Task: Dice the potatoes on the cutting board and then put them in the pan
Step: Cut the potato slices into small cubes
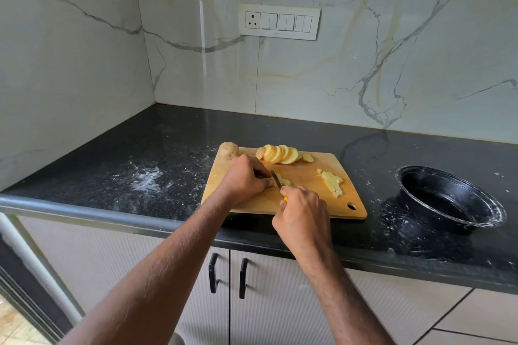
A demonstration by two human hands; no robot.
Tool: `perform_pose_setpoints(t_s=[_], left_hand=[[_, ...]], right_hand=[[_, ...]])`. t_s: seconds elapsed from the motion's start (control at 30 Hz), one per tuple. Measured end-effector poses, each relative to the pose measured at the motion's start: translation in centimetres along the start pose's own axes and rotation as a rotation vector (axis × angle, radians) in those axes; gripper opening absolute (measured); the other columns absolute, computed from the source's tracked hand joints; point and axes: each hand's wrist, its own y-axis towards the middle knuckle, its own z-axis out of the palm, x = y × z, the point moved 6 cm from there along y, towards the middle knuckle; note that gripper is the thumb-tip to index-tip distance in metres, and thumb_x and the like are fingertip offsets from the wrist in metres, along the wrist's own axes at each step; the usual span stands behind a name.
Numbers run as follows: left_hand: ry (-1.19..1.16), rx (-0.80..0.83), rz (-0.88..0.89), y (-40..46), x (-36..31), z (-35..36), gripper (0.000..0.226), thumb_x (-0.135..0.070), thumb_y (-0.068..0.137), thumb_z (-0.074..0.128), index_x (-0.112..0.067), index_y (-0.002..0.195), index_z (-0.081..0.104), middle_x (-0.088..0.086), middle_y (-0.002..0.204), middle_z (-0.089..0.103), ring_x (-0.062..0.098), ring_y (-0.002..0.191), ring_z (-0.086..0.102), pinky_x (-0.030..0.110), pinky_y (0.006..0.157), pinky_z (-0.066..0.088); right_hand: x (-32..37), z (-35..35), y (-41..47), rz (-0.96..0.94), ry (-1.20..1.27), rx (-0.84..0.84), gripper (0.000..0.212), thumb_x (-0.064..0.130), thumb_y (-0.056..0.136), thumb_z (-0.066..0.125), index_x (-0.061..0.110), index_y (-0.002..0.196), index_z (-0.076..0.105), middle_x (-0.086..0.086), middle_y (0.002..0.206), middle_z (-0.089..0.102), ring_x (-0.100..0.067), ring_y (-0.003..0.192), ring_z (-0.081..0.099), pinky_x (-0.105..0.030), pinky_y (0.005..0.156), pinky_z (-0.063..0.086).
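A whole potato (228, 149) is seen at the cutting board's (308, 204) far left corner, beside fanned slices (279, 153). Potato strips (284, 182) are pinned under the left hand's (244, 179) curled fingers, while the knife (277, 179) is gripped by the right hand (304, 213). Diced pieces (332, 180) lie rightward; the pan (448, 199) sits well apart on the counter (168, 154)

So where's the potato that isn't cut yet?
The whole potato sits at the far left corner of the cutting board, just behind the left hand and left of the row of slices.
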Motion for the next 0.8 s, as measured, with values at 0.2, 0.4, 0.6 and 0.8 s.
perform_pose_setpoints(t_s=[0.2, 0.4, 0.6, 0.8], left_hand=[[-0.007, 0.024, 0.009, 0.0, 0.0, 0.2, 0.007, -0.011, 0.074, 0.084, -0.013, 0.081, 0.082, -0.006, 0.08, 0.073, 0.006, 0.074, 0.061, 0.023, 0.075, 0.049], [0.008, 0.018, -0.014, 0.0, -0.2, 0.2, 0.01, -0.014, 0.077, 0.084, -0.014, 0.086, 0.081, -0.004, 0.085, 0.074, 0.008, 0.078, 0.062, 0.023, 0.076, 0.051], [0.019, 0.029, -0.014, 0.0, -0.3, 0.1, 0.009, -0.015, 0.078, 0.084, -0.015, 0.086, 0.08, -0.006, 0.084, 0.073, 0.006, 0.076, 0.063, 0.016, 0.07, 0.049], [0.004, 0.075, 0.02, 0.1, 0.0, 0.3, 0.029, -0.017, 0.078, 0.083, -0.016, 0.106, 0.078, -0.002, 0.096, 0.074, 0.008, 0.083, 0.065, 0.021, 0.081, 0.054]], right_hand=[[0.2, 0.5, 1.0, 0.008, 0.018, 0.046, 0.024, 0.013, 0.09, 0.066, 0.017, 0.113, 0.069, -0.001, 0.11, 0.071, -0.021, 0.093, 0.068, -0.035, 0.078, 0.059], [-0.1, 0.2, 0.7, 0.009, 0.048, 0.047, 0.022, 0.011, 0.09, 0.067, 0.015, 0.112, 0.071, 0.0, 0.11, 0.073, -0.019, 0.095, 0.068, -0.032, 0.081, 0.059], [-1.7, -1.1, -1.4, -0.001, 0.096, 0.039, 0.026, 0.018, 0.092, 0.067, 0.02, 0.117, 0.073, 0.005, 0.11, 0.074, -0.014, 0.096, 0.068, -0.023, 0.079, 0.053], [-4.8, -3.8, -1.6, 0.124, 0.191, -0.045, 0.016, 0.022, 0.088, 0.071, 0.023, 0.103, 0.077, 0.017, 0.064, 0.053, -0.008, 0.061, 0.054, -0.019, 0.054, 0.035]])
